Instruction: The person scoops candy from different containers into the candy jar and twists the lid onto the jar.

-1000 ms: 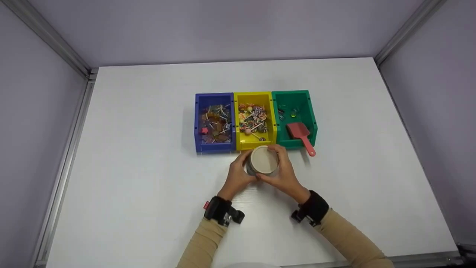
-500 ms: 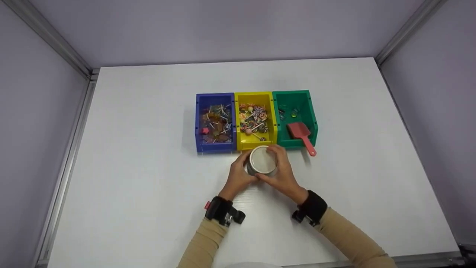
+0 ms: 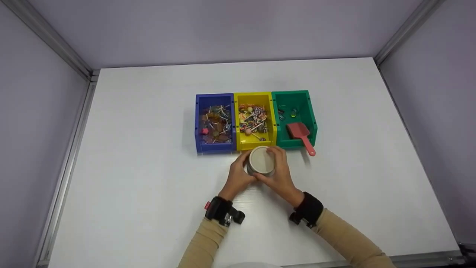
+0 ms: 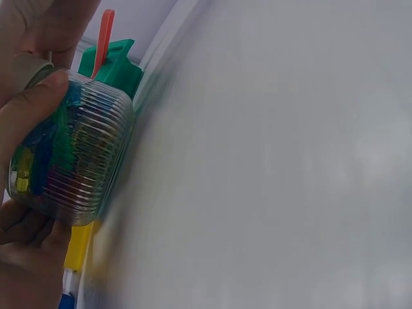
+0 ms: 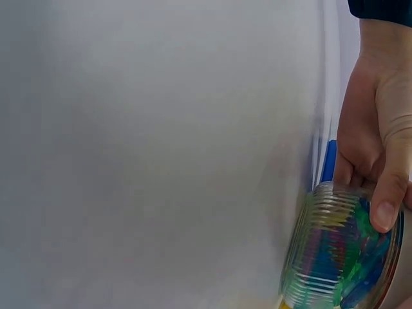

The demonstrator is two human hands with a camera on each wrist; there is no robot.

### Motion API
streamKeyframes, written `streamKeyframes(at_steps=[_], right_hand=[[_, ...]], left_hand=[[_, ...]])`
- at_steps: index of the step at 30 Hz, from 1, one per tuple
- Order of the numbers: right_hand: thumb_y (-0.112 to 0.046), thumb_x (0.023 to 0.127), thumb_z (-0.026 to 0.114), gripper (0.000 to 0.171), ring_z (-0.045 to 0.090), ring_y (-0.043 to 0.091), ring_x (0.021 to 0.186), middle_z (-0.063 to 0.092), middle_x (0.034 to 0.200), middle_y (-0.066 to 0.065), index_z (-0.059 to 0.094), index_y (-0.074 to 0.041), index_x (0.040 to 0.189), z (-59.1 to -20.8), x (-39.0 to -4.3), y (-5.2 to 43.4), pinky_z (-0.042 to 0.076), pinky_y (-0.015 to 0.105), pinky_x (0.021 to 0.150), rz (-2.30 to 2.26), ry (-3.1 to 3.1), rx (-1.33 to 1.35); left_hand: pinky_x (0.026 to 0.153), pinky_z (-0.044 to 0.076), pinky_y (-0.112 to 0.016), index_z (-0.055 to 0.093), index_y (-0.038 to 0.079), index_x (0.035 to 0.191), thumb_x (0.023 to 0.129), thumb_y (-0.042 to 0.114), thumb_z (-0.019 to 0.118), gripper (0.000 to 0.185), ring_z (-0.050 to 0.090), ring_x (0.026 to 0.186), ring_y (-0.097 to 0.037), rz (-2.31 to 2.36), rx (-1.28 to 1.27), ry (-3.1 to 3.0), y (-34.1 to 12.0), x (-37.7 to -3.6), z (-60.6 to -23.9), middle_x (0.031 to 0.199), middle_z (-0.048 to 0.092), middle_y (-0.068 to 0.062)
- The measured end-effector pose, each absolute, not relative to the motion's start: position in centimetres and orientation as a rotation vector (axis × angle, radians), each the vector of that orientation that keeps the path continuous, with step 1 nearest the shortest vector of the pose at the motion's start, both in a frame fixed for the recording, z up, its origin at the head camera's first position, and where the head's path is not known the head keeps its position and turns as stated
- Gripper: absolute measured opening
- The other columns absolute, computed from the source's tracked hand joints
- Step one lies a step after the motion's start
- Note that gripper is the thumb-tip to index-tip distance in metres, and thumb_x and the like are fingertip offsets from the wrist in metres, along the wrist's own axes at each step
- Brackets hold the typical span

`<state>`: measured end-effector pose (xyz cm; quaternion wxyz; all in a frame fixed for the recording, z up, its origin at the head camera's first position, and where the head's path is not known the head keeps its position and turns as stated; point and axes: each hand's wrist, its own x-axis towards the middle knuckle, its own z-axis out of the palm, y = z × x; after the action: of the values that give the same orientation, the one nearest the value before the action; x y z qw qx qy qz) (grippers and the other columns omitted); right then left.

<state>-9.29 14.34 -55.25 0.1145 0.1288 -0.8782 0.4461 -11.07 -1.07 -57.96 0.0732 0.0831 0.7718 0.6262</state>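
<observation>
Ribbed clear glass fills both wrist views: a squat jar (image 4: 71,148) packed with blue, green and yellow pieces stands upright on the white table (image 3: 130,178), and both hands are wrapped round it. The left hand (image 3: 238,176) curls its fingers about the jar's left flank, thumb lying across the glass near the shoulder in the left wrist view. The right hand (image 3: 279,173) comes in from the other side, its fingers bent over the rim of the pale round lid (image 3: 261,160), with a fingertip pressing the glass just under that lid in the right wrist view. So the jar lies straight between the two palms, its long axis vertical, the lid facing up toward the head camera. The right hand sits higher, on the lid; the left sits lower, on the body. Neither is nearer; both are in contact. Just beyond the fingertips, close to the jar, stands the yellow bin (image 3: 254,121) heaped with lollipops. A blue bin (image 3: 214,123) of mixed sweets adjoins it on the left, and a green bin (image 3: 294,115) on the right. A red scoop (image 3: 299,134) rests in the green bin, its handle poking out over the front wall, near the right hand's knuckles but apart from them.
</observation>
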Motion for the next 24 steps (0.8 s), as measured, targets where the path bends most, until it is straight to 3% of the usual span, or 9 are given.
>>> streamKeyframes(at_steps=[7,14,24], right_hand=[[-0.022,0.066,0.089,0.082,0.046,0.034,0.124,0.044,0.13,0.024,0.042,0.004,0.129,-55.2,-9.1,13.8,0.044,0.052,0.106,1.27,-2.587,0.298],[-0.036,0.065,0.089,0.088,0.049,0.032,0.112,0.046,0.118,0.021,0.043,0.004,0.129,-55.0,-9.2,13.2,0.049,0.049,0.099,1.142,-2.619,0.211],[-0.056,0.062,0.085,0.109,0.053,0.033,0.114,0.045,0.125,0.022,0.037,0.003,0.141,-53.1,-9.7,14.1,0.051,0.047,0.102,0.945,-2.85,0.293]], left_hand=[[0.116,0.039,-0.04,0.046,-0.002,0.139,0.067,0.009,0.085,0.083,0.048,0.135,-0.034,1.862,0.25,2.341,-1.2,-11.1,-58.2,0.142,0.051,-0.021],[0.116,0.04,-0.038,0.046,-0.002,0.139,0.069,0.012,0.084,0.08,0.048,0.135,-0.034,1.843,0.287,2.38,-1.3,-11.1,-58.1,0.141,0.052,-0.021],[0.116,0.039,-0.038,0.045,-0.004,0.139,0.069,0.006,0.083,0.08,0.048,0.135,-0.034,1.872,0.313,2.363,-1.3,-11.1,-58.3,0.141,0.051,-0.022]])
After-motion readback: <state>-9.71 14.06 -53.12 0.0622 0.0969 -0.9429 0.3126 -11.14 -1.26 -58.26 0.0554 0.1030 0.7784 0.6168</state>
